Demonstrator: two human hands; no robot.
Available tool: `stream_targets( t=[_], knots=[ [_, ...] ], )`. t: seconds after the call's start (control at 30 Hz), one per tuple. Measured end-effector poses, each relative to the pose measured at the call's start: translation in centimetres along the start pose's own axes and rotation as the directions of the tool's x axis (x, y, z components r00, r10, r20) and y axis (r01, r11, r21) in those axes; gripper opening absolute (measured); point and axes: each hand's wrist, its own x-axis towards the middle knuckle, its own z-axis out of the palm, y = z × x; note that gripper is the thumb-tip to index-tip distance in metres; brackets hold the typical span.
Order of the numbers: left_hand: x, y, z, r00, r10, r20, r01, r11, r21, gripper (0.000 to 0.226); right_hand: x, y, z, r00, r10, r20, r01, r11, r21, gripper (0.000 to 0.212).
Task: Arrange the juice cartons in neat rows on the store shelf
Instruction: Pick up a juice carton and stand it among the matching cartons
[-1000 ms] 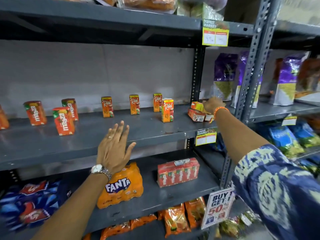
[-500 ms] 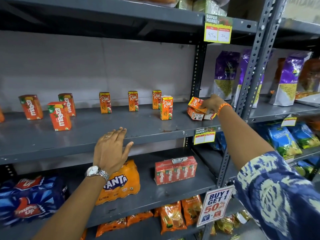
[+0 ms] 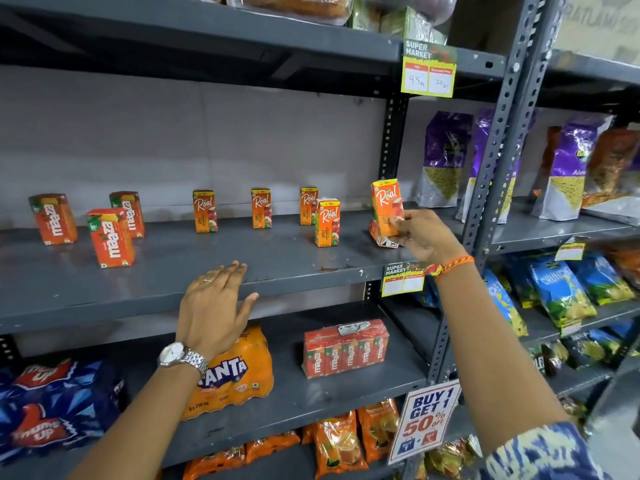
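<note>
My right hand (image 3: 420, 237) grips an orange Real juice carton (image 3: 387, 206), held upright just above the right end of the grey middle shelf (image 3: 194, 268). Under it another carton (image 3: 381, 238) lies flat on the shelf. Three Real cartons (image 3: 205, 211) (image 3: 261, 208) (image 3: 308, 205) stand spaced along the back, and a fourth Real carton (image 3: 327, 222) stands in front of the rightmost. Three red Maaza cartons (image 3: 110, 237) stand at the left. My left hand (image 3: 214, 303) rests flat, fingers apart, on the shelf's front edge and holds nothing.
A price tag (image 3: 403, 278) hangs on the shelf lip by my right wrist. Below stand a Fanta pack (image 3: 235, 375), a wrapped Maaza multipack (image 3: 346, 348) and Thums Up packs (image 3: 52, 410). A perforated steel upright (image 3: 498, 140) borders the bay; purple snack bags (image 3: 445, 157) fill the neighbouring shelf.
My right hand has picked one Real carton off the pile at the shelf's right end and turned it upright. My left hand moved up onto the shelf's front edge.
</note>
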Motion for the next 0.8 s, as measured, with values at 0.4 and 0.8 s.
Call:
stream_targets(
  t=[0.4,0.8],
  knots=[
    [-0.2,-1.0,-0.1,0.999,0.047,0.011,-0.047,0.998,0.036,0.065,-2.9,0.5,3.9,0.993,-0.119,0.001,0.118,0.982,0.149,0.020],
    [-3.1,-4.8,-0.8,0.998,-0.066,-0.013,0.067,0.997,0.030,0.065,-1.7,0.3,15.9,0.937,-0.223,0.267,0.254,0.963,-0.088,0.020]
  ],
)
